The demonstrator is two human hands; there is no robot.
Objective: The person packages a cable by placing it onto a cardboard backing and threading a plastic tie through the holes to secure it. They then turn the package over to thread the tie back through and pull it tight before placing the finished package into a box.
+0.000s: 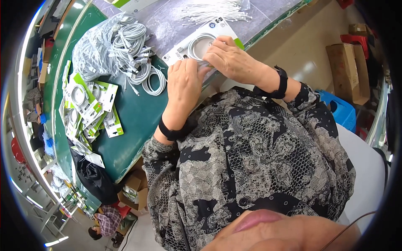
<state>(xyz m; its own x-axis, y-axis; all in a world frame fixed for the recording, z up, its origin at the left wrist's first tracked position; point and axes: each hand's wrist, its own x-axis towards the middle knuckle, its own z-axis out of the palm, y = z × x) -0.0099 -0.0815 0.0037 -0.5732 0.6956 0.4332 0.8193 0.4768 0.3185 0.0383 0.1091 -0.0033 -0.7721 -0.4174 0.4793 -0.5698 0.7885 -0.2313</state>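
Observation:
A white and green packaging card [221,28] lies at the table edge in front of me, with a coiled white cable [193,47] on it. My right hand [231,59] is closed, its bent fingers pressing on the coil's right side. Beside it my left hand [182,85] is closed at the card's lower edge, thumb reaching toward the right hand. What the fingertips pinch is partly hidden under them. To the left of my hands are a single coiled cable [156,82] and a heap of bundled cables [130,39].
A clear plastic bag [93,52] of cables stands on the green table [125,144]. Carded cables [86,111] pile up at the left. Thin white ties [209,11] lie at the far side. On the right are a cardboard box [345,71] and a blue stool [338,109].

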